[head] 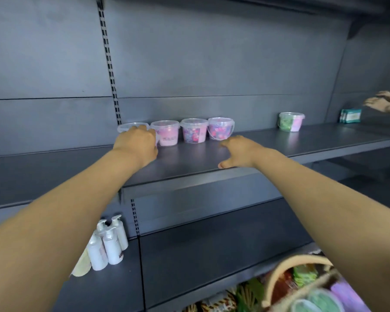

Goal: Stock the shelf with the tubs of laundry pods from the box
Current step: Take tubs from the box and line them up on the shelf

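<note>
The left hand [136,143] grips a probably light, rigid, slick tub [131,126], best held under its rim; the right hand [239,152] beside it is spread, empty.

Clear plastic lidded tub [131,126], leftmost of row: body being hidden behind left hand [136,145]; tan woven basket [277,272]: blurring, being cut off by bottom edge; another person's hand [382,102]: blurring, running past right edge

Grey shelf [279,140] with five tubs [193,131]
</note>
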{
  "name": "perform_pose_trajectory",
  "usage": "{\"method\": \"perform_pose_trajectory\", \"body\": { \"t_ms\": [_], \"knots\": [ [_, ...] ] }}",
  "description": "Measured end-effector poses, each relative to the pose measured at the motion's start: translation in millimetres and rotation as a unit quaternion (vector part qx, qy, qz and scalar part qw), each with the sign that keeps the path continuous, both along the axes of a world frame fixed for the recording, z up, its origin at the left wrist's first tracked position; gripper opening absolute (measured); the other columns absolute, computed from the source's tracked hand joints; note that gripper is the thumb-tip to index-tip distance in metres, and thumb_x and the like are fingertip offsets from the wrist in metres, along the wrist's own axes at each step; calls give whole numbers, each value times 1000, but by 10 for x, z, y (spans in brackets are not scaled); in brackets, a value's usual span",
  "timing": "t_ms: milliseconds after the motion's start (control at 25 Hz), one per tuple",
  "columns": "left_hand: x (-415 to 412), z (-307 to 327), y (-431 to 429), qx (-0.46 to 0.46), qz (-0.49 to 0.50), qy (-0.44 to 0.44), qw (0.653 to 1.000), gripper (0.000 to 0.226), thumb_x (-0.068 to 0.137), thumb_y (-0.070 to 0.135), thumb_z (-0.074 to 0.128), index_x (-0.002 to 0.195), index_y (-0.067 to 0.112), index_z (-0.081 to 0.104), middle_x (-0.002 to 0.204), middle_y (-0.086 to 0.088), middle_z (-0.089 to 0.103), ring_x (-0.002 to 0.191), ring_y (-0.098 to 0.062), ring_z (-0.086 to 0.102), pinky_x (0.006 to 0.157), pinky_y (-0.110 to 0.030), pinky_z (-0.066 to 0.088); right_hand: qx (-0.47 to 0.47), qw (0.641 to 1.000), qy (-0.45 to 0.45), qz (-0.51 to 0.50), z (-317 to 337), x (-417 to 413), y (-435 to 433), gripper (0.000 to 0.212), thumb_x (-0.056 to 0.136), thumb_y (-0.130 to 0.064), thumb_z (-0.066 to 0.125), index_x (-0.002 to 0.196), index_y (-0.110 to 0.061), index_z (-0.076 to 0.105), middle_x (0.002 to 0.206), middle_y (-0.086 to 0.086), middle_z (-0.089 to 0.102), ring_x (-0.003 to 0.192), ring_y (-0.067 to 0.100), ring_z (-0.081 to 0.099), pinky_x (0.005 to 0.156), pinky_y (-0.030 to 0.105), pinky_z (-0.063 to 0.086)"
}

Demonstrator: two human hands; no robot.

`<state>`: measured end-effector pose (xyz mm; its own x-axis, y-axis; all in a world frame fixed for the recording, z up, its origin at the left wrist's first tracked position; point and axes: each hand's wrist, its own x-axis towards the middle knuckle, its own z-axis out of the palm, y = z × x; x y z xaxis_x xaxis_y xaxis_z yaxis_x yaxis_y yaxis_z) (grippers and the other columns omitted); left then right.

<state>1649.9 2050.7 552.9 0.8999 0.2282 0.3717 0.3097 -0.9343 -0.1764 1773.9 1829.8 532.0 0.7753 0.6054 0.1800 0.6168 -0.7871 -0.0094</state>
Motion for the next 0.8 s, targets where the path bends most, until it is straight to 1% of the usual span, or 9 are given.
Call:
{"method": "perform_pose_trajectory", "body": {
  "t_ms": [160,240,400,480,560,680,720,760,800],
  "knots": [
    [-325,-182,-919,-10,-24,-10,1000,36,93,21,44,120,-1,48,124,-21,48,117,-37,44,87,-41,41,-11,1000,-5,-29,-112,-341,-924,71,81,-44,65,139,-11,40,139,11,47,130,30,38,104,41,38],
    [-533,-339,-1420,-24,-35,-5,999,35,93,22,43,118,-2,48,122,-21,48,116,-36,44,86,-41,41,1,999,-5,-32,-217,-544,-1421,72,81,-46,64,140,-12,39,139,11,47,130,29,37,104,42,39],
    [-833,-695,-2290,-73,-53,29,995,35,94,24,45,119,-1,49,123,-21,49,118,-37,45,92,-43,43,18,999,37,-36,-546,-988,-2298,74,82,-46,64,141,-12,37,141,10,45,131,29,37,104,43,39],
    [-922,-886,-2676,-84,-55,45,994,34,95,24,43,118,-1,49,122,-19,49,117,-36,45,89,-41,43,16,997,66,-42,-780,-1119,-2689,74,83,-46,64,142,-11,37,141,10,45,130,29,39,104,43,40],
    [-971,-1117,-3027,-71,-59,59,994,33,95,24,42,117,0,49,121,-18,51,115,-34,46,84,-40,44,11,995,93,-44,-1055,-1167,-3054,73,83,-47,63,141,-11,38,141,11,46,128,29,41,102,43,41],
    [-908,-1555,-3378,-83,-72,85,990,35,95,26,42,120,2,49,122,-16,52,116,-33,47,87,-41,44,4,991,123,-49,-1499,-1108,-3484,72,84,-46,62,142,-14,36,147,8,39,136,27,31,108,41,35],
    [-847,-1734,-3470,-93,-74,94,988,36,95,27,42,121,3,48,122,-15,52,117,-32,47,89,-41,44,2,990,133,-53,-1646,-1060,-3615,70,84,-45,62,142,-15,37,147,8,39,137,26,31,108,39,34],
    [-777,-1917,-3535,-107,-75,103,986,37,95,28,42,123,4,48,122,-15,52,117,-32,47,90,-42,44,4,988,142,-57,-1789,-996,-3724,67,84,-42,63,140,-15,40,144,9,42,134,27,34,106,37,36],
    [-701,-2106,-3588,-125,-73,114,983,37,95,28,42,123,5,49,122,-14,52,116,-32,47,91,-42,44,10,987,151,-59,-1937,-920,-3818,61,83,-40,64,136,-14,46,137,10,49,129,27,41,101,34,40]
  ]
}}
